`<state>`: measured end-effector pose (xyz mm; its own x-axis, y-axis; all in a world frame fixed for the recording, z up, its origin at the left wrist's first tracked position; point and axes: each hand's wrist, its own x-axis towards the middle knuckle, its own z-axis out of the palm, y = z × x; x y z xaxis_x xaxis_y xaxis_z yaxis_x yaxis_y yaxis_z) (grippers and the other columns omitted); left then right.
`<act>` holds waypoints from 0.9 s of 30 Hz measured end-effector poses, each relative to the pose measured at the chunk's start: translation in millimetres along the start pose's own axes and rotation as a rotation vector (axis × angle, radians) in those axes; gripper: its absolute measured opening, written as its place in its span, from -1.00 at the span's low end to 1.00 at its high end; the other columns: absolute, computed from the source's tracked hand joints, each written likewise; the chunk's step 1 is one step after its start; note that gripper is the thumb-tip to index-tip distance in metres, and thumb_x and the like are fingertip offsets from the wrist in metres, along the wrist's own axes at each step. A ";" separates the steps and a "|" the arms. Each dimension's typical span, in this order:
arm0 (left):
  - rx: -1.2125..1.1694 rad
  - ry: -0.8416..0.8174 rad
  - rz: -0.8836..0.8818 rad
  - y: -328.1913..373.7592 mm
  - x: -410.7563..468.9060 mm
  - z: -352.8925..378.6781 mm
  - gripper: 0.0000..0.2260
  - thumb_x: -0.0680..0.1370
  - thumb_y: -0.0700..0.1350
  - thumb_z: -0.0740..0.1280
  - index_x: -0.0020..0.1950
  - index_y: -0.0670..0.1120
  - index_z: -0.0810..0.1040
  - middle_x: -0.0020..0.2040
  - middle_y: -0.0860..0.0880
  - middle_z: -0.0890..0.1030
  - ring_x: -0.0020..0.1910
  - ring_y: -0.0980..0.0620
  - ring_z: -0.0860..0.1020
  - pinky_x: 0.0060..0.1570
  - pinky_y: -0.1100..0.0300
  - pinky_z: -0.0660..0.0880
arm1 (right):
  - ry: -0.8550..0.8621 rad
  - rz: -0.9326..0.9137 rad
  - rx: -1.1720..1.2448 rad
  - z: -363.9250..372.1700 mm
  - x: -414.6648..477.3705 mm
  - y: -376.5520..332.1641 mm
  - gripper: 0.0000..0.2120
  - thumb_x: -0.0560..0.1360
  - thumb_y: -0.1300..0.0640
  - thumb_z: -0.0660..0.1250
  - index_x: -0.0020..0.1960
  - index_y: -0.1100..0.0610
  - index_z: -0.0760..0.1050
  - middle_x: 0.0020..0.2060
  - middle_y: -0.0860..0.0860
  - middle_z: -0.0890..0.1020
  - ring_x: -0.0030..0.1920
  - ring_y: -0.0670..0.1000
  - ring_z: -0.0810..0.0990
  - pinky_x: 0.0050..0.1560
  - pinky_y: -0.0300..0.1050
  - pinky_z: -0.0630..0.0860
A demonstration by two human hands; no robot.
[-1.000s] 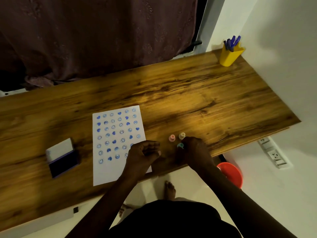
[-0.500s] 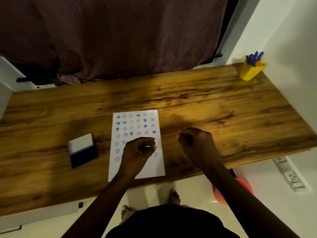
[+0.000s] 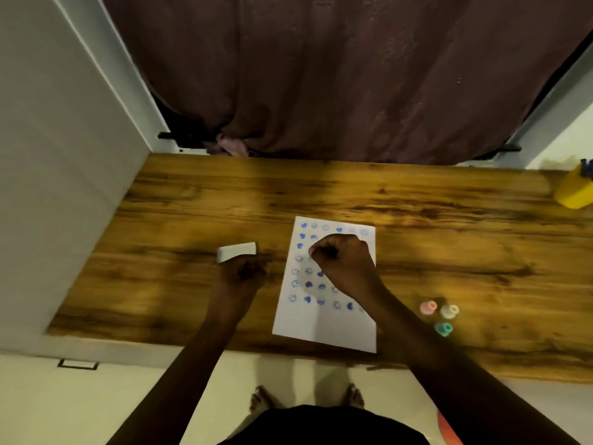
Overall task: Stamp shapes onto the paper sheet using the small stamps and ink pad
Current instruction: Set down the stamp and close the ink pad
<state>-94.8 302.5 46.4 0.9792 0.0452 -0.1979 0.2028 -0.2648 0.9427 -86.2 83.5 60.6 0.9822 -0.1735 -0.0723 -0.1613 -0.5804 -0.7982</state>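
Right hand (image 3: 345, 264): curling into a fist over the upper middle of the paper sheet (image 3: 327, 319); contents of the fist not visible, so cannot tell whether gripping a stamp. Left hand (image 3: 242, 277): also curling closed, hovering over the ink pad (image 3: 236, 252), hiding all but its white lid; held item, if any, not discernible. Paper sheet lying flat near the front edge of the wooden table (image 3: 417, 220), showing rows of blue prints, hearts and round faces, with the bottom strip remaining blank. Three small stamps standing in a cluster right of the sheet, apart from both hands: pink stamp (image 3: 428, 307), white stamp (image 3: 450, 311), teal stamp (image 3: 444, 328). Yellow cup (image 3: 574, 192) sitting at the far right table edge, partly cropped. Motion blur softening the whole frame.
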 end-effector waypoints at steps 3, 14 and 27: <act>0.025 0.058 -0.033 -15.3 11.1 -30.8 -0.88 0.58 -0.26 0.43 0.07 -0.10 0.71 -0.04 -0.08 0.76 -0.02 -0.06 0.73 0.11 -0.02 0.67 | -0.079 -0.013 -0.054 28.1 16.6 -7.8 -0.80 0.54 -0.01 0.43 0.03 0.09 0.72 -0.05 -0.04 0.75 -0.06 -0.08 0.70 -0.10 -0.35 0.53; 0.253 0.193 -0.109 -67.6 65.9 -89.4 -0.86 0.51 -0.19 0.49 0.06 -0.10 0.73 -0.09 -0.04 0.76 -0.22 0.04 0.71 -0.24 0.15 0.64 | -0.235 0.079 -0.161 117.8 59.2 -28.6 -0.84 0.50 0.04 0.48 0.01 0.10 0.70 -0.01 0.04 0.74 0.00 0.05 0.70 -0.25 -0.33 0.42; 0.226 0.029 -0.136 -74.1 99.3 -93.7 -0.83 0.46 -0.30 0.45 -0.17 -0.03 0.72 -0.17 -0.13 0.77 -0.20 -0.15 0.75 -0.15 -0.22 0.70 | -0.233 0.121 -0.209 152.1 83.5 -29.8 -0.88 0.44 0.13 0.53 -0.06 0.15 0.70 -0.06 0.07 0.74 -0.05 0.08 0.70 -0.14 -0.18 0.52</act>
<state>-11.6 416.9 -18.0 0.9434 0.1220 -0.3083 0.3289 -0.4623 0.8235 15.2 207.3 -12.6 0.9467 -0.0786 -0.3125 -0.2704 -0.7213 -0.6377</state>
